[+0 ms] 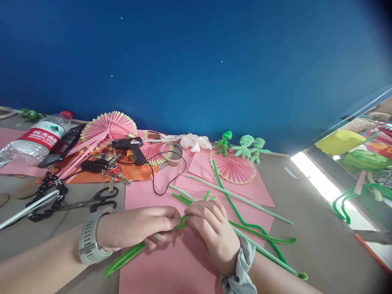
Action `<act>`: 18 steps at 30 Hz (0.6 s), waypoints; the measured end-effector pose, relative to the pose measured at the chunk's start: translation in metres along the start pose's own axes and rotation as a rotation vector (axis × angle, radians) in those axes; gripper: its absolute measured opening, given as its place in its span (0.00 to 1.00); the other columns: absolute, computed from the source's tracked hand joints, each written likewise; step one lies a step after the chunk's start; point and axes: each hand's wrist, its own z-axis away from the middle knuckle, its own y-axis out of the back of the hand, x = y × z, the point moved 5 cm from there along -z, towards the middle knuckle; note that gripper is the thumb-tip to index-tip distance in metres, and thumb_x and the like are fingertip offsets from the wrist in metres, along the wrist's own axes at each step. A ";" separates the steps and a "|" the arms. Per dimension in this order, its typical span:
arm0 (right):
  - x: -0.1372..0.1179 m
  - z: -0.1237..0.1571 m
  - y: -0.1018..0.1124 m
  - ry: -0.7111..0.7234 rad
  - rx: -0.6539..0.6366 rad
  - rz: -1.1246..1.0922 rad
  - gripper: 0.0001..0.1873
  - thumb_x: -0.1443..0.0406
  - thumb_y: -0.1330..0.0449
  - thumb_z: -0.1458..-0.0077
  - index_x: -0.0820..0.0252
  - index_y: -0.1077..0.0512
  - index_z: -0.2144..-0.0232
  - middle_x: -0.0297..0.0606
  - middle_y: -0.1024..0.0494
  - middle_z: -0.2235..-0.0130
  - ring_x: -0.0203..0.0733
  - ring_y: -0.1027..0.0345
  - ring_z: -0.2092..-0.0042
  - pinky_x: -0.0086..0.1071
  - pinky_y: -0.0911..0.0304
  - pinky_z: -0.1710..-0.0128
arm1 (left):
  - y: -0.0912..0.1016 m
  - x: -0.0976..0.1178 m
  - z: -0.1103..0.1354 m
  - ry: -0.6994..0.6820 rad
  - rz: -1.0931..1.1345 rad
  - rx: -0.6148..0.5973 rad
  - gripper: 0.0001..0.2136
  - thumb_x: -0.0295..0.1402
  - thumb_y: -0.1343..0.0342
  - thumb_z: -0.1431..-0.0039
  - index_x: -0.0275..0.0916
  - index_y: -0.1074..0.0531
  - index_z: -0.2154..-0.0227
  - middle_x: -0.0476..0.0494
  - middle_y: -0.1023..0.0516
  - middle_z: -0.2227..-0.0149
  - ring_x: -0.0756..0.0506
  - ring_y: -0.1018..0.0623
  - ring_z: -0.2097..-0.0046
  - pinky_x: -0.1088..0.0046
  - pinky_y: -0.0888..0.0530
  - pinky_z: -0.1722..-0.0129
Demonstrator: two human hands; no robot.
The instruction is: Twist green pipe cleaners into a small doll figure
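Green pipe cleaners [128, 258] run through both hands above a sheet of pink paper [165, 269]. My left hand [141, 224], with a pale watch at the wrist, is closed around the bundle, and its doubled ends stick out at lower left. Fingers of my right hand [211, 232] pinch the same bundle close beside the left fingertips; a grey scrunchie circles that wrist. Several short green ends show above the right knuckles. Loose light green pipe cleaners [245, 199] and a bent darker green one [232, 206] lie on the paper and table to the right.
Scissors [88, 201], keys [114, 171], a black glue gun [131, 147] with its cord, and a plastic bottle [38, 136] lie at left. Pink pleated paper fans [108, 130] and small green pipe-cleaner figures [245, 147] stand along the blue wall [190, 73]. A roll of tape [171, 153] lies centrally.
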 end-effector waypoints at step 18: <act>-0.008 0.001 -0.010 0.042 -0.132 0.247 0.13 0.71 0.59 0.39 0.62 0.35 0.64 0.37 0.27 0.71 0.37 0.38 0.73 0.30 0.47 0.75 | 0.014 0.009 0.006 -0.089 -0.655 0.273 0.11 0.40 0.59 0.40 0.43 0.33 0.63 0.52 0.28 0.64 0.48 0.30 0.62 0.75 0.35 0.63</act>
